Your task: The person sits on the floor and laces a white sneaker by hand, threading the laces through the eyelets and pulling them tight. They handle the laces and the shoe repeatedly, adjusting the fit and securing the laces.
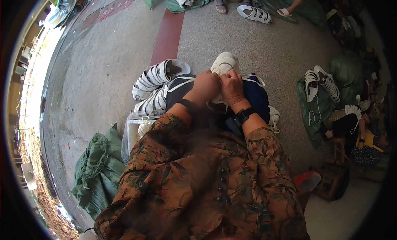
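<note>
A cream-white sneaker [226, 61] rests between my legs with its toe pointing away from me. Over its lacing area my left hand [206, 87] is closed, its fingertips mostly hidden behind the knuckles. My right hand [232, 86] pinches right beside it, the two hands almost touching. They appear to grip the shoe's white lace, but the part inside the fingers is too small to see. A white lace end [257, 79] loops over my dark blue trouser leg [254, 93] on the right, and another white strand lies across the left leg.
Nested white shoes [155, 81] are stacked at my left, above a pale box [131, 134] and a green sack [97, 165]. White shoes [322, 83] lie on green sacking at the right, near a seated person. Other people's feet and a shoe stack [254, 14] are ahead.
</note>
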Action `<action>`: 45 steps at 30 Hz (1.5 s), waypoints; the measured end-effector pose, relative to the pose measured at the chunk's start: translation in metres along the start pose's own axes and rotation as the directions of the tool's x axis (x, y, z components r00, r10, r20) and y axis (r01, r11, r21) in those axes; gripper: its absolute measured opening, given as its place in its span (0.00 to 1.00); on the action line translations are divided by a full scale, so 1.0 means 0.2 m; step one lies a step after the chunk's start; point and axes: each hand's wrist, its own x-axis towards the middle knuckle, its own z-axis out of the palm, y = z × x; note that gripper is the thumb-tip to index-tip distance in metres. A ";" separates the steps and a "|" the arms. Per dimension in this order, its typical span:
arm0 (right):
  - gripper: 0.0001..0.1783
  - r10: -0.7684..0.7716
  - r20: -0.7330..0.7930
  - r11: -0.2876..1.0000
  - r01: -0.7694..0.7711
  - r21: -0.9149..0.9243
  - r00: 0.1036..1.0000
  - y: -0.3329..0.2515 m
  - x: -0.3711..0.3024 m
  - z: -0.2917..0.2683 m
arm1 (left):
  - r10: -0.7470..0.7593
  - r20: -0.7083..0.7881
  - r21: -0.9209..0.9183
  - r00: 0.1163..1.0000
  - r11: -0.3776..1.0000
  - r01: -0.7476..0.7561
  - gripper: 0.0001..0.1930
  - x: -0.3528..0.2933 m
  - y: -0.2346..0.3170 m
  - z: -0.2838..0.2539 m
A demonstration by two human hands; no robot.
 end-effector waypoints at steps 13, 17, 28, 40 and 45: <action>0.03 -0.046 0.027 0.977 0.051 -0.208 0.999 -0.08 0.03 -0.02 | -0.002 -0.007 -0.618 1.000 0.786 -0.003 0.05 0.01 -0.15 -0.04; 0.04 -0.057 0.133 0.966 0.088 -0.244 0.990 -0.15 0.09 -0.06 | -0.065 0.029 -0.607 0.997 0.791 0.069 0.09 0.01 -0.18 -0.04; 0.07 0.143 0.286 -0.297 -0.235 0.926 0.947 -0.01 0.06 -0.72 | -0.211 -0.063 -0.575 0.975 0.806 0.138 0.11 -0.08 -0.05 -0.10; 0.03 0.349 0.333 -0.393 -0.186 0.901 0.876 0.01 0.01 -0.62 | 0.723 -0.096 -0.041 0.684 0.684 -0.729 0.11 -0.18 0.17 -0.09; 0.06 0.375 0.363 -0.163 -0.325 0.932 0.853 0.02 -0.05 -0.58 | 0.495 -0.353 -0.386 0.794 0.696 -0.606 0.09 -0.18 0.23 -0.15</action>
